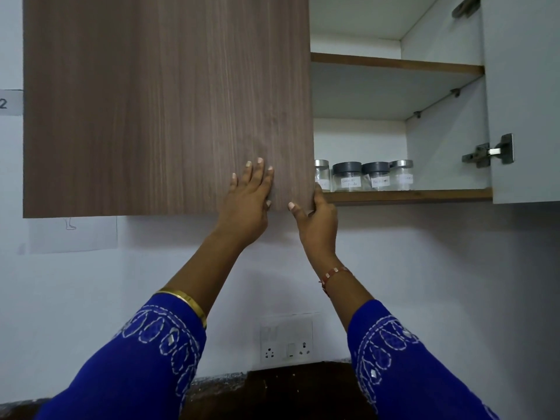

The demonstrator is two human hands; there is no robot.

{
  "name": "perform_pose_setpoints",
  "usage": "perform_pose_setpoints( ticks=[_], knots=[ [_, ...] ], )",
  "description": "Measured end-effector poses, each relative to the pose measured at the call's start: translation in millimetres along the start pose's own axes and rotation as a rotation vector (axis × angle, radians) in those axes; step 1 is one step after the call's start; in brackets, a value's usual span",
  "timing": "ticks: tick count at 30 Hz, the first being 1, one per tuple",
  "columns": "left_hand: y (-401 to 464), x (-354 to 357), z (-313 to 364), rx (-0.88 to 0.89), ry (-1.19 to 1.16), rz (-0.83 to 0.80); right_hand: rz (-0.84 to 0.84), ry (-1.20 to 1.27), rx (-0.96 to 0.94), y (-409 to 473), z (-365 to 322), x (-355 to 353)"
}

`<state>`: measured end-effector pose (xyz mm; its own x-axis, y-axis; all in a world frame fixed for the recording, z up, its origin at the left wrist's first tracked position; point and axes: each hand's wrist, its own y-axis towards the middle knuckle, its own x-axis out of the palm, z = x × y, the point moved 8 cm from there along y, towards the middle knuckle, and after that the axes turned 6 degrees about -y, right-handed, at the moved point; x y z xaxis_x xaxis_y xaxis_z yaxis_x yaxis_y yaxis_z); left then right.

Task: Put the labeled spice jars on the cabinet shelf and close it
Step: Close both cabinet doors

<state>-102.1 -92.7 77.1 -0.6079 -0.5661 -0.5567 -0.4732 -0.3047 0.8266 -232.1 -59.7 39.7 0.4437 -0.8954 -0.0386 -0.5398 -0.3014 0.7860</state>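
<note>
The left hand (247,195) lies flat on the wood-grain cabinet door (166,101), fingers (257,171) straight and spread. The right hand (318,219) grips the door's lower right edge, thumb in front, fingers curled behind it. Just right of those fingers, four labeled spice jars (363,177) stand in a row on the lower shelf (409,196): two with grey lids, two with silver; the leftmost is partly hidden by the door. A second, white door (524,116) stands open at the far right. Below, a double wall socket (286,341) sits above a dark worktop (288,386).
</note>
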Motion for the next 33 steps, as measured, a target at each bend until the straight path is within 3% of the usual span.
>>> perform_pose_setpoints(
  ticks=[15,19,26,33],
  knots=[
    [4,24,-8,-0.008,0.047,0.043,-0.001,-0.073,-0.053,13,15,15],
    [4,18,-6,-0.020,-0.010,-0.002,-0.025,-0.246,-0.082,10,10,5],
    [-2,7,19,-0.093,-0.411,0.047,0.040,-0.590,-0.258,6,-14,-63],
    [3,2,117,0.066,-0.773,0.189,0.137,-1.054,-0.493,-5,-33,-160]
  ],
)
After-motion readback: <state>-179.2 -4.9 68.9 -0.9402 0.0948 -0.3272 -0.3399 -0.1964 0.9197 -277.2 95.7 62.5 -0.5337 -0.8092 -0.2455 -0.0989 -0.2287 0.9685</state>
